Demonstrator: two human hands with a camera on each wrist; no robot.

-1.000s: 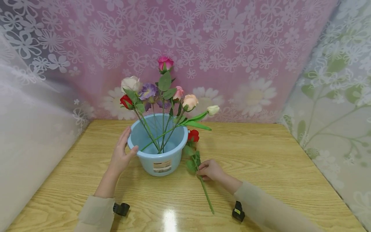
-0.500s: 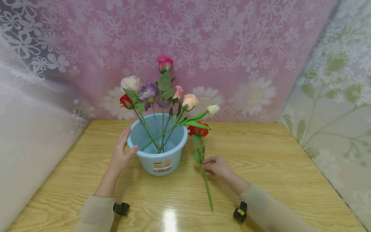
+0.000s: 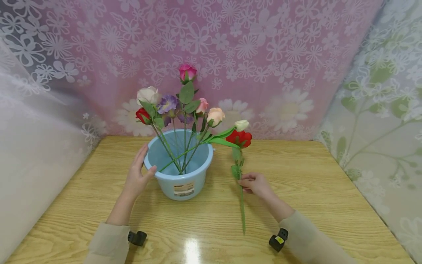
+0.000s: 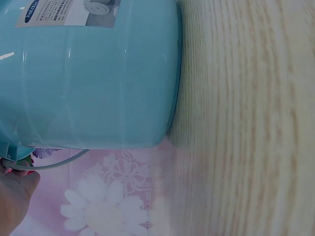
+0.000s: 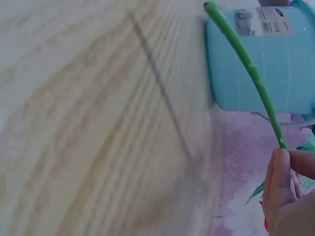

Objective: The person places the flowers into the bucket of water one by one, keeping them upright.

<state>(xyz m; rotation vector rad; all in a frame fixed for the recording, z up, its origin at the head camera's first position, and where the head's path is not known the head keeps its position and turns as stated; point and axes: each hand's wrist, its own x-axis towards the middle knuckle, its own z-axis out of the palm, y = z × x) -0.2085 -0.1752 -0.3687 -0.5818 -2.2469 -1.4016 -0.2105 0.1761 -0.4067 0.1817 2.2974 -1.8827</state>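
Note:
My right hand (image 3: 258, 185) pinches the green stem of a red flower (image 3: 240, 139) just below its leaves, right of the bucket. The lower stem (image 5: 251, 69) is held above the table, casting a thin shadow in the right wrist view. With spread, fairly straight fingers, my left hand (image 3: 136, 176) rests against the left rim of a light blue bucket (image 3: 182, 189). Several flowers lean inside it: white, red, purple, magenta, pink, peach and a cream tulip (image 3: 241, 125). One tulip leaf overlaps the red flower in the head view. Most left fingers are out of frame in the left wrist view.
A wooden table (image 3: 313, 190) lies under everything. Behind it hangs a pink floral curtain (image 3: 263, 55), with pale patterned sheets at both sides. The bucket has a thin carrying handle (image 4: 61, 162). Black wrist cameras (image 3: 278, 240) sit beside both sleeves.
My right hand has moved right and slightly away from me with the red flower, whose stem has swung nearly upright in the head view. My left hand and the bucket stay nearly still.

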